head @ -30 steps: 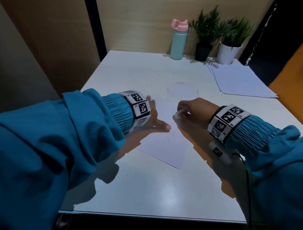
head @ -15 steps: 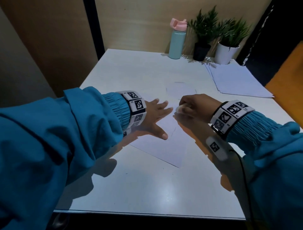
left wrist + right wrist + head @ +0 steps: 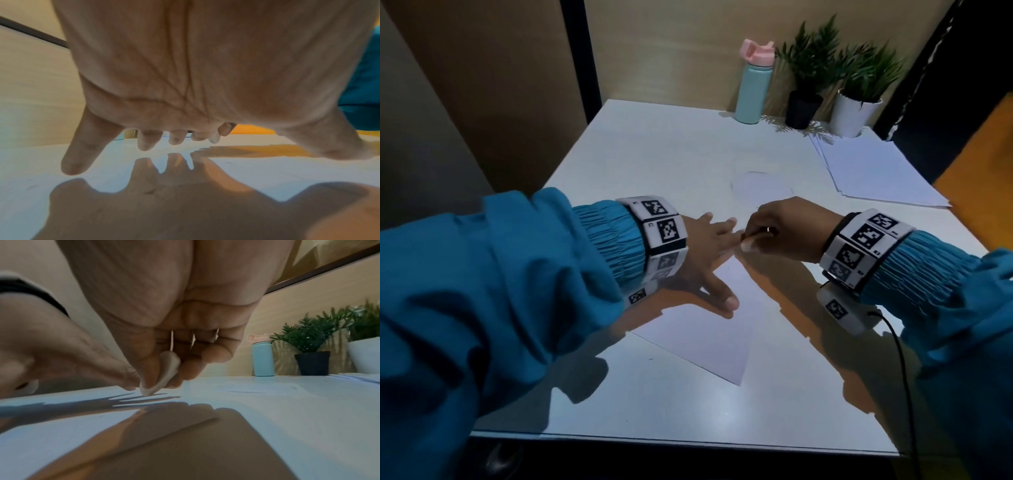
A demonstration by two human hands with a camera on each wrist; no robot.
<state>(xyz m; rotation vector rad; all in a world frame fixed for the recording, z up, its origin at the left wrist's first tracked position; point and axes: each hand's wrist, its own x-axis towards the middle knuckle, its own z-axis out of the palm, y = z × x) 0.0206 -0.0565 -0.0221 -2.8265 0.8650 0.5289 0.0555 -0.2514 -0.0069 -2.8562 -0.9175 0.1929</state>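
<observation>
A white sheet of paper lies on the white table, turned at an angle. My left hand lies spread on the sheet's upper part with straight fingers, holding nothing; the left wrist view shows its fingers just above the surface. My right hand pinches a small white eraser between thumb and fingers, its lower tip touching the paper right beside the left fingertips. In the head view the eraser shows as a pale nub at the right hand's fingertips.
At the table's far edge stand a teal bottle with a pink lid, a plant in a black pot and one in a white pot. A stack of white sheets lies at the back right. A faint round paper piece lies beyond the hands.
My left hand has spread flat and slid forward on the sheet toward the right hand. The right hand, still pinching the eraser, has shifted slightly away from me.
</observation>
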